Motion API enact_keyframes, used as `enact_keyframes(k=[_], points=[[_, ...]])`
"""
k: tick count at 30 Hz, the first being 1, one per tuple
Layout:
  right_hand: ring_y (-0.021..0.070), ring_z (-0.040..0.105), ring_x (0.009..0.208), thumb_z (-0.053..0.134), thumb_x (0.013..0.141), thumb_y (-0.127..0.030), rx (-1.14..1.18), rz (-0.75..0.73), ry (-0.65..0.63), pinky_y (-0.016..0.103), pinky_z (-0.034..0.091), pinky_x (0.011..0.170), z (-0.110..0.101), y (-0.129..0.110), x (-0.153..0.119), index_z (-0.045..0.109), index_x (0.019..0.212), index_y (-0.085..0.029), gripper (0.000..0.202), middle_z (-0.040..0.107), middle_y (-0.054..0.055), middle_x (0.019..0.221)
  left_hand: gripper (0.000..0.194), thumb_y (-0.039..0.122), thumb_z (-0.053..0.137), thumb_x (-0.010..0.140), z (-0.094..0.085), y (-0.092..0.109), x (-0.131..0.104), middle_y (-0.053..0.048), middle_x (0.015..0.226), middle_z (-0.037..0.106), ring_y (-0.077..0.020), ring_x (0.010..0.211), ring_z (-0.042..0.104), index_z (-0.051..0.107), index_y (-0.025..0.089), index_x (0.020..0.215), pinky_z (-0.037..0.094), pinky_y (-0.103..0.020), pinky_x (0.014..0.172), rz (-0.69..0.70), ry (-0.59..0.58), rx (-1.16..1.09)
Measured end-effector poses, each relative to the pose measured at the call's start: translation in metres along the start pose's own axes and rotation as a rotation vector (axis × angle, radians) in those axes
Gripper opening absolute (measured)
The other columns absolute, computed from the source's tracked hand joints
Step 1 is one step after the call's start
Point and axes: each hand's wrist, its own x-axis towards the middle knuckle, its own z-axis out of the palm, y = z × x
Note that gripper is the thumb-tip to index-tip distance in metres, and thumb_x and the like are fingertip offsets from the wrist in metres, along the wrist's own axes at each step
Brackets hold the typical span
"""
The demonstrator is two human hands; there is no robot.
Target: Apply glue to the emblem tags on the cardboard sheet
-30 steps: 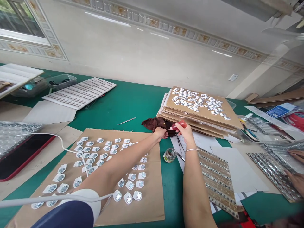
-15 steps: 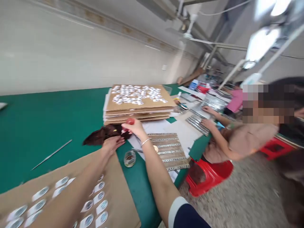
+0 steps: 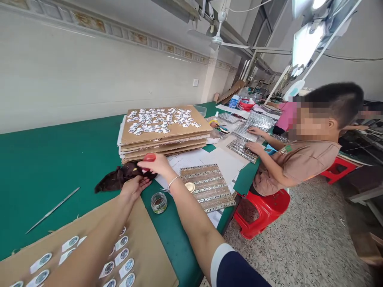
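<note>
My right hand [image 3: 158,164] is closed around a rounded red object [image 3: 149,158], held over a dark brown cloth [image 3: 110,181]; its lower end is hidden. My left hand [image 3: 134,187] is at the near edge of the cloth, thumb and fingers against it. A small yellow spot shows on the cloth. Just right of my left hand stands an open glass jar [image 3: 158,203] with a little in the bottom. A round gold-coloured lid [image 3: 189,187] lies on a board with rows of small round pieces [image 3: 209,181], beneath my right forearm.
Brown cardboard [image 3: 149,239] with round pieces on white tabs lies in front. A stack of cardboard sheets [image 3: 167,139] stands behind the cloth. A thin metal rod [image 3: 53,210] lies left on the green table [image 3: 60,159]. A co-worker [image 3: 299,159] sits right on a red stool [image 3: 266,211].
The view has shifted, so most things appear farther left, and it is sharper now. My hands stay at the cloth, with the red object still in my right hand.
</note>
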Motion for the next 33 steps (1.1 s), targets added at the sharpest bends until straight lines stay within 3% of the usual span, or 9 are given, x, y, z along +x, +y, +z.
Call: enact_keyframes(k=[2, 6, 8, 11, 13, 17, 23, 28, 33], points=[[0.0091, 0.056, 0.049, 0.057, 0.078, -0.043, 0.099, 0.115, 0.041, 0.02, 0.048, 0.049, 0.001, 0.009, -0.004, 0.061, 0.075, -0.016, 0.028, 0.064, -0.001, 0.057, 0.017, -0.001, 0.042, 0.082, 0.001, -0.001, -0.008, -0.002, 0.058, 0.055, -0.0119, 0.051, 0.057, 0.056, 0.008, 0.084, 0.056, -0.029, 0.056, -0.021, 0.002, 0.03], [0.0078, 0.053, 0.042, 0.047, 0.083, -0.042, 0.14, 0.131, 0.002, 0.021, 0.049, 0.045, 0.003, 0.022, -0.011, 0.059, 0.083, -0.013, 0.032, 0.064, 0.001, 0.058, 0.014, 0.019, 0.052, 0.088, -0.001, -0.01, -0.016, -0.003, 0.081, 0.06, -0.0105, 0.067, 0.059, 0.057, 0.009, 0.097, 0.054, -0.026, 0.062, -0.062, 0.029, 0.026], [0.0105, 0.056, 0.048, 0.056, 0.076, -0.046, 0.128, 0.091, -0.041, 0.023, 0.049, 0.047, 0.006, 0.022, -0.01, 0.06, 0.084, -0.014, 0.033, 0.065, 0.003, 0.062, 0.022, 0.027, 0.053, 0.089, -0.002, -0.015, -0.011, -0.005, 0.094, 0.06, -0.0127, 0.077, 0.06, 0.056, 0.01, 0.103, 0.053, -0.029, 0.067, -0.071, 0.038, 0.017], [0.0185, 0.062, 0.074, 0.077, 0.053, -0.04, 0.064, -0.034, -0.12, 0.027, 0.05, 0.063, 0.012, 0.014, -0.009, 0.063, 0.072, -0.016, 0.034, 0.068, 0.005, 0.075, 0.028, 0.029, 0.054, 0.088, -0.005, -0.021, -0.005, -0.008, 0.105, 0.058, -0.0163, 0.089, 0.059, 0.055, 0.011, 0.109, 0.053, -0.034, 0.075, -0.071, 0.027, 0.019], [0.0213, 0.061, 0.084, 0.081, 0.045, -0.036, 0.058, -0.059, -0.079, 0.028, 0.049, 0.069, 0.016, 0.01, -0.011, 0.062, 0.064, -0.017, 0.033, 0.067, 0.006, 0.076, 0.029, 0.03, 0.053, 0.088, -0.005, -0.025, -0.004, -0.009, 0.109, 0.057, -0.0174, 0.092, 0.058, 0.055, 0.012, 0.111, 0.052, -0.036, 0.078, -0.068, 0.011, 0.025], [0.0149, 0.059, 0.058, 0.079, 0.051, -0.039, 0.345, 0.244, 0.131, 0.024, 0.048, 0.051, 0.019, 0.023, -0.01, 0.061, 0.067, -0.017, 0.033, 0.063, 0.002, 0.059, 0.029, 0.031, 0.053, 0.089, -0.007, -0.028, -0.004, -0.009, 0.108, 0.057, -0.0172, 0.091, 0.059, 0.054, 0.013, 0.112, 0.052, -0.036, 0.077, -0.06, -0.021, 0.016], [0.0061, 0.048, 0.037, 0.062, 0.071, -0.049, 0.572, 0.467, 0.183, 0.019, 0.048, 0.04, 0.006, 0.064, 0.002, 0.053, 0.072, -0.018, 0.033, 0.057, -0.003, 0.05, 0.028, 0.03, 0.053, 0.089, -0.013, -0.027, -0.001, -0.007, 0.102, 0.059, -0.0149, 0.084, 0.059, 0.054, 0.011, 0.109, 0.053, -0.032, 0.071, -0.059, -0.063, -0.03], [0.0045, 0.046, 0.036, 0.061, 0.073, -0.049, 0.646, 0.496, 0.155, 0.016, 0.047, 0.038, 0.001, 0.074, 0.007, 0.051, 0.072, -0.019, 0.031, 0.056, -0.004, 0.052, 0.025, 0.028, 0.053, 0.089, -0.018, -0.028, -0.002, -0.006, 0.096, 0.06, -0.0134, 0.079, 0.06, 0.056, 0.01, 0.105, 0.053, -0.029, 0.068, -0.062, -0.129, -0.063], [0.0053, 0.049, 0.041, 0.063, 0.068, -0.056, 0.611, 0.372, 0.144, 0.017, 0.047, 0.04, 0.002, 0.061, 0.002, 0.054, 0.075, -0.018, 0.04, 0.06, -0.002, 0.059, 0.02, 0.026, 0.053, 0.089, -0.021, -0.027, -0.006, -0.004, 0.088, 0.061, -0.0116, 0.073, 0.06, 0.057, 0.009, 0.099, 0.053, -0.027, 0.065, -0.054, -0.165, -0.085]])
